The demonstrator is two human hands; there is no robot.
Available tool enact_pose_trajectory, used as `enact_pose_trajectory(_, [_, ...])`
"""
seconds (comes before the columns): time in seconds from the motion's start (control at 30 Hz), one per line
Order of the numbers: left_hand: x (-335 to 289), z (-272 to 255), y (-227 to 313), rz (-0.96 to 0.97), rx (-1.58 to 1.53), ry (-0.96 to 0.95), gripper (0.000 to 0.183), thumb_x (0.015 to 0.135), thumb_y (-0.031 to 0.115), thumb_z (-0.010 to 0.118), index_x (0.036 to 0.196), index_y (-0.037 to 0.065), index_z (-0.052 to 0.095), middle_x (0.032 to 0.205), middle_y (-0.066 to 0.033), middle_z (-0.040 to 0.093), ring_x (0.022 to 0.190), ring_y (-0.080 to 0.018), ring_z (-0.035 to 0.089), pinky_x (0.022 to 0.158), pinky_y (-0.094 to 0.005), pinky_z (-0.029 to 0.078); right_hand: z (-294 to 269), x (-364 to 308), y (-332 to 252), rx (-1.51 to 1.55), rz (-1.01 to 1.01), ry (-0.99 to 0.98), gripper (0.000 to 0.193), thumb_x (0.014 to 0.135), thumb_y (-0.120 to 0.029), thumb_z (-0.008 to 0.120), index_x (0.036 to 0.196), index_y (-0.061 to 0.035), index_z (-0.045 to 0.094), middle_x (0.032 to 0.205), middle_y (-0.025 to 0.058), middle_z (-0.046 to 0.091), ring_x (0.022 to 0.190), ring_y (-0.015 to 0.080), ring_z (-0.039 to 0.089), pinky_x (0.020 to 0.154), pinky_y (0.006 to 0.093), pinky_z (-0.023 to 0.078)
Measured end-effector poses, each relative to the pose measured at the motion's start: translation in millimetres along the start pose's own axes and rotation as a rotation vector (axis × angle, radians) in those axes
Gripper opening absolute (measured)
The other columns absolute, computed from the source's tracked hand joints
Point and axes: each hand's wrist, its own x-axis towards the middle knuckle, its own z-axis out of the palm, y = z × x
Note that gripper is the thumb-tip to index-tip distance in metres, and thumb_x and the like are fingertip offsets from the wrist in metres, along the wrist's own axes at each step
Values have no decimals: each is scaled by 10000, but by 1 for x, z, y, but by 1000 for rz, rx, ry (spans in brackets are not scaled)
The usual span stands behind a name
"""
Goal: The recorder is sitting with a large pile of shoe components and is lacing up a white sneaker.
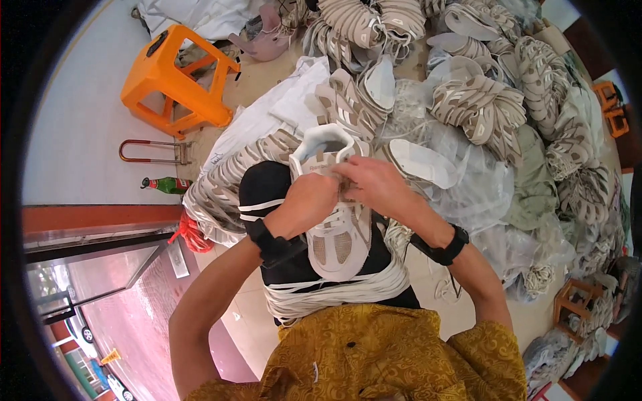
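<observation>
A beige and white sneaker (pixel 339 244) lies on my black-clad lap, toe toward me and padded collar away. My left hand (pixel 314 198) is closed over the left side of its lacing, fingers curled in. From the right, my right hand (pixel 376 184) pinches near the upper eyelets, its fingertips almost meeting the left ones. Whatever the fingertips pinch is hidden between the hands. White laces cross the shoe just below them. A thick bundle of white shoelaces (pixel 334 294) lies across my thighs, and more white laces loop over the black cloth at the left.
Strung bundles of sneaker uppers (pixel 478 107) heap up at the right and far side, with clear plastic sheeting (pixel 471 200) among them. Another row of uppers (pixel 231 184) lies left of my legs. Beyond stand an orange stool (pixel 177 80) and a green bottle (pixel 167 185).
</observation>
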Motion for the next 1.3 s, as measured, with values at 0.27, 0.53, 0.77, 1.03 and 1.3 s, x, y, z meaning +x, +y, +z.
enact_pose_trajectory(0.27, [-117, -102, -25, -149, -1506, 407, 119, 839, 131, 490, 807, 19, 520, 556, 14, 420, 367, -52, 343, 369, -172, 324, 6, 1, 16, 96, 43, -96, 359, 645, -153, 637, 995, -90, 593, 774, 77, 537, 680, 244, 547, 604, 321, 436])
enact_pose_trajectory(0.53, [-97, -96, 23, -107, -1582, 166, 126, 855, 102, 472, 878, 0, 543, 608, -25, 504, 497, -87, 497, 470, -215, 414, 8, 17, -71, 346, -203, 87, 207, 657, -174, 665, 826, -63, 619, 668, 77, 551, 585, 237, 544, 518, 318, 436])
enact_pose_trajectory(0.77, [-115, -101, -55, -66, -1617, 781, 196, 861, 119, 444, 931, -40, 535, 911, -112, 554, 752, -129, 551, 634, -234, 454, -40, 8, 8, 719, 78, 285, 147, 767, -94, 505, 746, -5, 620, 588, 22, 497, 454, 68, 434, 402, 193, 311])
enact_pose_trajectory(1.03, [-158, -40, -219, 18, -2094, 1014, 162, 830, -35, 434, 968, -103, 486, 999, -181, 561, 898, -204, 564, 853, -282, 475, -158, -31, 153, 1448, 475, 750, 165, 862, -180, 501, 896, -22, 533, 586, -6, 438, 502, 97, 377, 431, 211, 304])
enact_pose_trajectory(1.3, [-96, -50, -119, -523, -138, 1006, 240, 789, 127, 574, 1018, 65, 540, 878, -100, 588, 691, -200, 588, 570, -296, 453, -191, -38, 183, 1198, 543, 698, 182, 868, -187, 495, 916, -14, 531, 644, 6, 486, 527, 101, 415, 450, 213, 314])
